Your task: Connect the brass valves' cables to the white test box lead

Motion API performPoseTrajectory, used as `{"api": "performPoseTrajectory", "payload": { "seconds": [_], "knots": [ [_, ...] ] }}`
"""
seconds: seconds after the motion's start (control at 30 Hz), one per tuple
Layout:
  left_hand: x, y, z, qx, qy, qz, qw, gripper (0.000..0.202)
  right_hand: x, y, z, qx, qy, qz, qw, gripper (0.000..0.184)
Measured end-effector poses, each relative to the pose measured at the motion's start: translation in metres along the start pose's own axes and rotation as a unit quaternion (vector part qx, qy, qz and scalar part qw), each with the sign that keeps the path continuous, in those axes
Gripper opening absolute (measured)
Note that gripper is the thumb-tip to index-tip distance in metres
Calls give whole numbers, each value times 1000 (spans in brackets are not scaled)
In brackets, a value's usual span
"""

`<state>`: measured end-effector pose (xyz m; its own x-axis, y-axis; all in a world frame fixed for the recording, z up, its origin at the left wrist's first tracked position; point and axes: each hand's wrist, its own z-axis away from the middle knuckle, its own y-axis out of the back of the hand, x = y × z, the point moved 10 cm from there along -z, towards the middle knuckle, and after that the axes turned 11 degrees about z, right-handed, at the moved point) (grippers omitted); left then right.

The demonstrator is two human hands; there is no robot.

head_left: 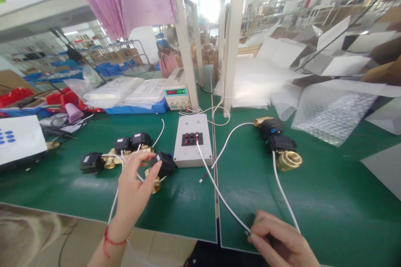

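My left hand (pixel 136 185) is at a brass valve with a black actuator box (pixel 166 166). Its thumb and forefinger are curved but apart, the thumb overlapping the box's near side; whether they touch it is unclear. At the front right, my right hand (pixel 275 238) pinches the end of a white cable (pixel 216 185), where small dark tips stick out by the fingers. That cable runs up to the black terminal block (pixel 192 139) on a grey box (pixel 191 154). Left of the valve lie several similar ones, among them a black-boxed valve (pixel 91 162).
Two more valves lie at the right, one with a brass port (pixel 290 160). A loose white connector (pixel 201 180) rests near the table seam. Behind the grey box stand a power supply (pixel 177 91) and shelf posts (pixel 231 50). Bubble wrap (pixel 333 108) covers the back right.
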<state>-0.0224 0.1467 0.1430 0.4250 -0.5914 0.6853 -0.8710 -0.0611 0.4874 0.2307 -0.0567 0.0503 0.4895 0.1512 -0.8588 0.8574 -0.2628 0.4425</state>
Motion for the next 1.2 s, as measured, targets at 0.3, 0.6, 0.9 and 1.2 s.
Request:
{"api": "performPoseTrajectory", "payload": {
  "seconds": [0.3,0.6,0.9,1.2],
  "knots": [
    [-79,-27,-21,-65,233,115,963,62,2,-4,4,37,-13,-25,999,52],
    [-81,-14,-19,-13,286,122,950,56,5,-7,3,1,9,-11,1000,36],
    [-41,-9,17,31,319,206,925,52,2,-9,3,34,26,-38,998,35],
    [57,-107,18,-120,320,329,880,50,-6,-4,-3,29,4,-39,999,30]
  ]
}}
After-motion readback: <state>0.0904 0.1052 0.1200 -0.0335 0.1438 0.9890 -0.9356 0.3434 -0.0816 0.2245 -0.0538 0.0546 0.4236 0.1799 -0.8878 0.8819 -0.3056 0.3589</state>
